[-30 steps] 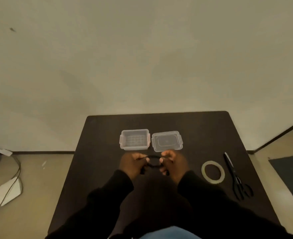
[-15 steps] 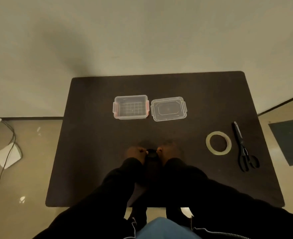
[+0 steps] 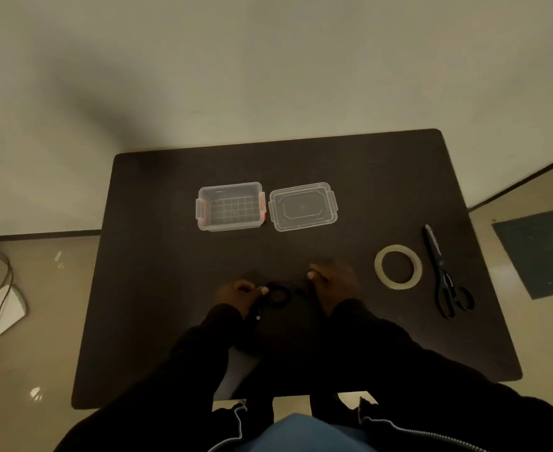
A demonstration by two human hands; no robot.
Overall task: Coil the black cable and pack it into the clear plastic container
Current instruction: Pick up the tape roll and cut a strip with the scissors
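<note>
The left hand [image 3: 240, 293] pinches the small black cable [image 3: 278, 295] coil low over the dark table [image 3: 157, 288], while whether the right hand [image 3: 332, 283] grips it cannot be told. Keeping the loops tight should let them fit the clear plastic container [image 3: 230, 206]. Bare tabletop lies between; its lid [image 3: 302, 206] sits just right.

- We find no text, label, brand, number or sign that we can read anywhere in the head view.
- The clear plastic container [image 3: 230, 206] shows only a moulded grid on its floor, and its lid [image 3: 302, 206] only a raised outline.
- The scissors [image 3: 444, 272] bear pale marks too small for us to read.
</note>
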